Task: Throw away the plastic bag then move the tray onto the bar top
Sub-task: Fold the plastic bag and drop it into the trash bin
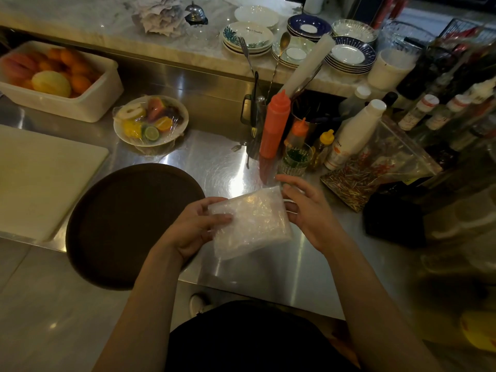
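Observation:
A clear crinkled plastic bag (pixel 253 222) is held above the steel counter's front edge. My left hand (pixel 197 228) grips its left side, thumb on top. My right hand (pixel 308 210) pinches its right edge with fingers partly spread. A round dark brown tray (pixel 118 224) lies flat on the steel counter to the left of the bag, overhanging the front edge; my left wrist covers its right rim. The marble bar top (pixel 107 25) runs along the back, a step above the counter.
A white cutting board (pixel 40 178) lies left of the tray. A wrapped fruit plate (pixel 150 120) and a fruit bin (pixel 59 79) stand behind. Squeeze bottles (pixel 276 122), a glass (pixel 296 159) and a zip bag (pixel 375 167) crowd the right. Stacked plates (pixel 249 36) fill the bar top's right half.

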